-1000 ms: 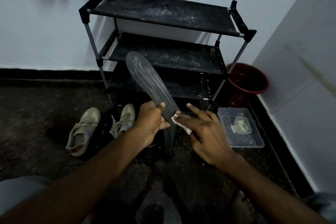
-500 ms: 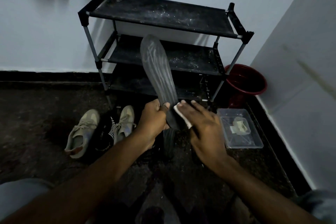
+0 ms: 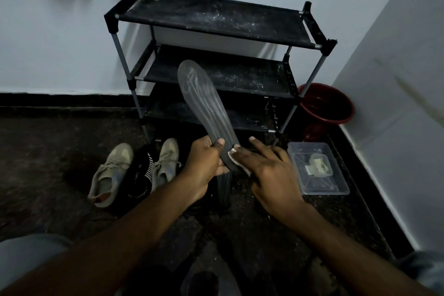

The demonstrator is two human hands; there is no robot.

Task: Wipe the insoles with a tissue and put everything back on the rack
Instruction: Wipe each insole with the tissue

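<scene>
My left hand (image 3: 205, 163) grips the heel end of a long grey insole (image 3: 205, 101), which points up and to the left in front of the black shoe rack (image 3: 216, 17). Pressed against the insole's heel by the straight fingers of my right hand (image 3: 269, 170) is a white tissue (image 3: 234, 157), mostly hidden under those fingers. A second dark insole (image 3: 223, 187) lies on the floor below my hands. Two beige sneakers (image 3: 113, 170) (image 3: 165, 161) sit on the floor to the left.
The rack's three dusty shelves hold nothing. Black socks (image 3: 141, 175) lie between the sneakers. A clear plastic box (image 3: 336, 190) with a small item inside sits on the floor at right, a red bucket (image 3: 326, 103) behind it in the wall corner.
The insole's tip swung right to more upright, then tilted slightly back to the left. My right hand with the tissue stayed at the heel end, shifting a little.
</scene>
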